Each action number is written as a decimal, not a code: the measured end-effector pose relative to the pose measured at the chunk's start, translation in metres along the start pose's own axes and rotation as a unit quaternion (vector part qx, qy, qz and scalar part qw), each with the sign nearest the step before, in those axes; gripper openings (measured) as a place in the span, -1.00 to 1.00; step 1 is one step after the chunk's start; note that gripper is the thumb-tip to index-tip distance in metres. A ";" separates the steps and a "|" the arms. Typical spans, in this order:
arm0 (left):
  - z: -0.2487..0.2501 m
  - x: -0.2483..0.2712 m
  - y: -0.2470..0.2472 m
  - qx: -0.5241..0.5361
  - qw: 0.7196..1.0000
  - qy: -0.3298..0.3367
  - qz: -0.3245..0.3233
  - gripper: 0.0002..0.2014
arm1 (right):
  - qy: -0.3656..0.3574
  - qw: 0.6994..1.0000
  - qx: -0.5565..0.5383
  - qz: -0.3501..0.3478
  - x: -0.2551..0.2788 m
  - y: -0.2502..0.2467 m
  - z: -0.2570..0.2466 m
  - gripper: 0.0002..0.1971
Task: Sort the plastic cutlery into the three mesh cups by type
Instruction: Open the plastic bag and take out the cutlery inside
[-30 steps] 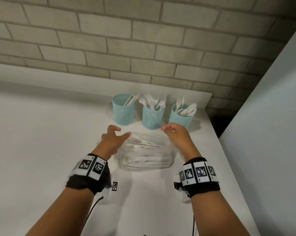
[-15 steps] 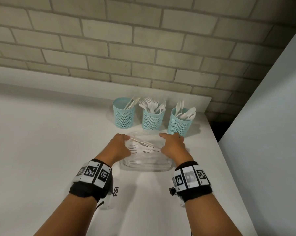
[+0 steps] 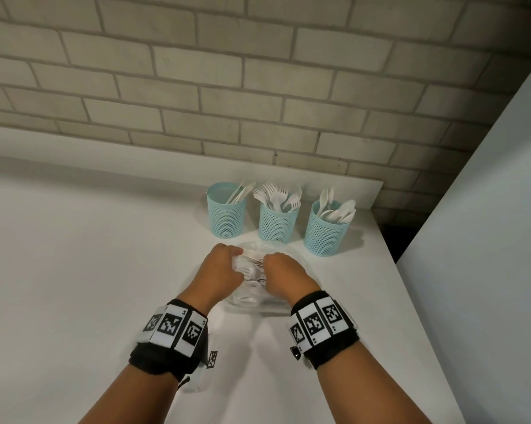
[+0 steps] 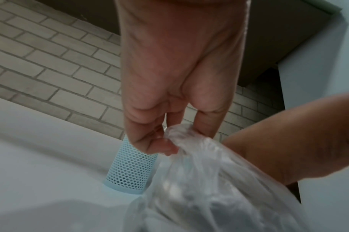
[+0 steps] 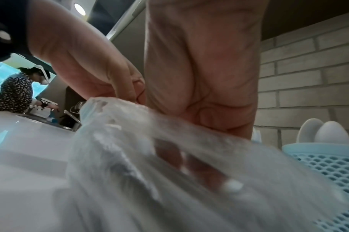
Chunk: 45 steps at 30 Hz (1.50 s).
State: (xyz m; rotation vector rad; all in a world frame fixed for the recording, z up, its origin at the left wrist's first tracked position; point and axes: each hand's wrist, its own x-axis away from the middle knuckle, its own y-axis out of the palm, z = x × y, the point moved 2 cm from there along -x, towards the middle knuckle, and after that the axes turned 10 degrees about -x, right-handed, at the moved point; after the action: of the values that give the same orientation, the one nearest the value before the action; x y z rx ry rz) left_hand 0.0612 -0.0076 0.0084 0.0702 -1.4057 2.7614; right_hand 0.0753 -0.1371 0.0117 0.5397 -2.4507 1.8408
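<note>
Three light blue mesh cups stand in a row at the back of the white counter: the left cup [image 3: 226, 211] holds knives, the middle cup [image 3: 278, 220] forks, the right cup [image 3: 326, 232] spoons. In front of them lies a clear plastic bag [image 3: 252, 280] of white cutlery. My left hand [image 3: 224, 270] and my right hand [image 3: 281, 275] both grip the bunched bag from either side, close together. The left wrist view shows fingers [image 4: 157, 146] pinching the crumpled bag [image 4: 209, 180]. In the right wrist view my fingers curl into the bag [image 5: 169, 157].
A brick wall [image 3: 258, 87] backs the counter [image 3: 74, 270]. A pale panel [image 3: 487, 240] rises at the right, past the counter's right edge. A small marker tag [image 3: 212, 359] lies near my left wrist. Another person [image 5: 17, 91] works far off.
My hands came down from above the bag, closed in from its two sides and now grip it bunched between them. The cups have not moved.
</note>
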 end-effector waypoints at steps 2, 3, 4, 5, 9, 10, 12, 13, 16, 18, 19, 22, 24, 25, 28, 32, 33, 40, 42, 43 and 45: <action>0.002 0.001 0.001 0.012 1.000 0.001 0.006 -0.49 | 0.011 1.000 0.002 -0.014 -0.001 -0.002 -0.002 -0.67; 0.003 0.001 0.001 0.017 1.000 0.002 0.006 -0.50 | 0.013 1.000 0.000 -0.021 -0.002 -0.002 -0.002 -0.64; 0.003 0.001 0.002 0.022 1.000 0.003 0.006 -0.50 | 0.011 1.000 0.001 -0.028 -0.002 -0.002 -0.002 -0.63; 0.004 0.001 0.002 0.024 1.000 0.003 0.005 -0.51 | 0.006 0.999 0.006 -0.036 -0.002 -0.003 -0.003 -0.61; 0.003 0.002 0.003 0.030 1.000 0.002 0.000 -0.51 | -0.022 0.997 0.026 -0.067 0.001 -0.008 -0.003 -0.55; 0.003 0.003 0.003 0.034 0.999 0.003 0.000 -0.52 | -0.033 0.996 0.033 -0.072 0.003 -0.008 -0.004 -0.56; 0.004 0.004 0.003 0.044 0.999 0.006 0.000 -0.52 | -0.048 0.995 0.049 -0.077 0.004 -0.005 -0.008 -0.64; 0.004 0.004 0.003 0.046 0.999 0.007 -0.001 -0.52 | -0.048 0.994 0.058 -0.077 0.005 -0.003 -0.009 -0.65; 0.005 0.006 0.004 0.046 0.999 0.005 0.000 -0.54 | -0.002 0.996 0.052 -0.074 0.004 0.002 -0.008 -0.52; 0.005 0.007 0.003 0.050 0.999 -0.001 0.004 -0.54 | 0.022 0.996 0.033 -0.077 0.003 0.004 -0.006 -0.46; 0.005 0.008 0.002 0.051 0.999 -0.004 0.005 -0.54 | 0.026 0.996 0.027 -0.077 0.002 0.004 -0.006 -0.44; 0.006 0.009 -0.001 0.054 0.998 -0.008 0.007 -0.52 | 0.013 0.997 0.036 -0.073 0.002 0.005 -0.007 -0.41; 0.006 0.010 -0.002 0.059 0.998 -0.010 0.005 -0.52 | 0.011 0.996 0.055 -0.072 0.001 0.005 -0.009 -0.39; 0.007 0.011 -0.003 0.059 0.998 -0.009 0.003 -0.52 | 0.016 0.995 0.064 -0.073 0.001 0.004 -0.010 -0.40; 0.007 0.011 -0.003 0.065 0.998 -0.002 -0.001 -0.52 | 0.044 0.990 0.102 -0.085 -0.002 0.004 -0.013 -0.41; 0.008 0.012 0.000 0.077 0.997 0.011 0.004 -0.54 | 0.058 0.989 0.103 -0.084 -0.002 0.004 -0.012 -0.39; 0.008 0.012 0.001 0.079 0.997 0.013 0.007 -0.54 | 0.053 0.991 0.099 -0.076 -0.003 0.004 -0.013 -0.42; 0.010 0.012 0.003 0.107 0.994 0.026 0.010 -0.56 | 0.057 0.995 0.044 -0.070 -0.006 0.016 -0.019 -0.66; 0.011 0.012 0.004 0.121 0.992 0.026 0.010 -0.58 | 0.067 0.992 0.048 -0.094 -0.007 0.013 -0.018 -0.62; 0.011 0.011 0.005 0.130 0.991 0.023 0.010 -0.58 | 0.069 0.992 0.051 -0.098 -0.008 0.012 -0.016 -0.61; 0.009 0.010 0.007 0.146 0.989 0.015 0.009 -0.58 | 0.063 0.993 0.038 -0.088 -0.010 0.010 -0.012 -0.61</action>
State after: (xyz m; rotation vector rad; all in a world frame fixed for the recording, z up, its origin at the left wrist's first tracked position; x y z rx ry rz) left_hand 0.0515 -0.0185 0.0088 0.0234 -0.9890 2.9475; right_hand 0.0793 -0.1209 0.0040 0.6023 -2.1858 1.8432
